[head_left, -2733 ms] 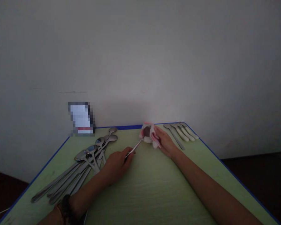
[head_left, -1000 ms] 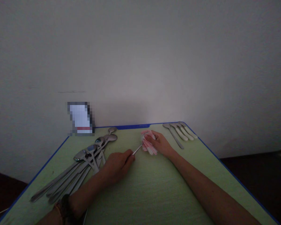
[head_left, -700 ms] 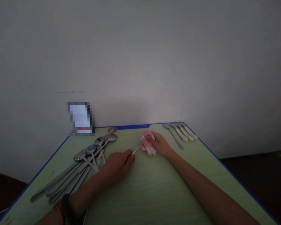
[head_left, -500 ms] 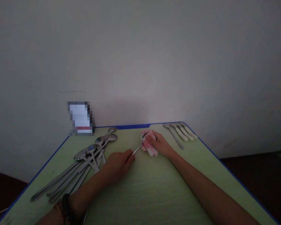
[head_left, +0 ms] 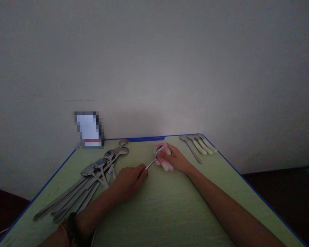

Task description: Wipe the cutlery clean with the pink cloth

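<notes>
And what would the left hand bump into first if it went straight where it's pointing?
Probably the pink cloth in the right hand. The left hand holds a metal handle that leads to it, though depth is hard to judge.

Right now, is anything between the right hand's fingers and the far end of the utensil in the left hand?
Yes: the pink-and-white cloth lies between the right hand and the utensil's far end, mostly hiding that end. Nothing visible separates the left hand from the utensil.
</notes>
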A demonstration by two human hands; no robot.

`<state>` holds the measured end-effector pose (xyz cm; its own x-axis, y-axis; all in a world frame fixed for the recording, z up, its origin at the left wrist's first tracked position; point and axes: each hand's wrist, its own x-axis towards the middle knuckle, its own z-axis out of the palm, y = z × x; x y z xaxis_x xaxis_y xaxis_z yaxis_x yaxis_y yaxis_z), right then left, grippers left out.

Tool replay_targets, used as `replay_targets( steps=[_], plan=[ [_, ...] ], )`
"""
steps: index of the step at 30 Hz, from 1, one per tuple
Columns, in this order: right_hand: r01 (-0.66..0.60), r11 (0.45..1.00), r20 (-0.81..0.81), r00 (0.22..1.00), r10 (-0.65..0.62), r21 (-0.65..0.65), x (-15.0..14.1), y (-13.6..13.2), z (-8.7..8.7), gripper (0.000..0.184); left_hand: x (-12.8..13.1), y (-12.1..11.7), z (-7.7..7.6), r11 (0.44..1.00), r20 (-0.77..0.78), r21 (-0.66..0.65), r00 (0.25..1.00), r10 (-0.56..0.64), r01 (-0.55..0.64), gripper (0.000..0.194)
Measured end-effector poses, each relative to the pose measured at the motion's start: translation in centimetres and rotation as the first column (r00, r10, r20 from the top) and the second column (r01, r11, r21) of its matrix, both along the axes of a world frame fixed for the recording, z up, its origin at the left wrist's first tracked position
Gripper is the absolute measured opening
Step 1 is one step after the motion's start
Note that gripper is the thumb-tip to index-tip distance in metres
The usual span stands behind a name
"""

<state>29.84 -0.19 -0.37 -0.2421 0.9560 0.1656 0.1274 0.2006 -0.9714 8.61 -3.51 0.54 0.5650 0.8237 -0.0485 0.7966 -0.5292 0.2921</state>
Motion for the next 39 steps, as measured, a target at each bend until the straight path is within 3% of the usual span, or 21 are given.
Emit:
replay_targets(
  steps=[8,18,27,36,39],
  plan=[
    [-0.024,0.999,-0.013,1.000,0.024,-0.043,-0.15,-0.07,0.16,0.038,0.09,0.04,0.00,1.000,0.013,0.005,1.000,-0.004,0.004,0.033],
    [0.047,0.999,0.117,0.992,-0.049,0.023,-0.01,0.11,0.03,0.021,-0.04,-0.01,-0.11,1.000,0.011,0.007,1.000,-0.002,0.002,0.033],
    [0.031,0.996,0.157,0.987,-0.044,0.084,0.05,0.10,0.10,0.016,0.10,0.00,-0.03,1.000,-0.005,0.027,1.000,0.004,-0.003,0.033],
    [-0.027,0.992,0.173,0.985,0.005,0.122,0.39,0.34,-0.08,0.026,0.03,0.09,-0.22,1.000,0.021,0.025,1.000,-0.005,0.004,0.032],
    [0.003,0.989,0.191,0.981,-0.032,0.147,0.39,0.32,0.01,0.027,0.05,-0.04,-0.11,1.000,0.007,0.026,1.000,0.010,-0.010,0.031]
  ],
)
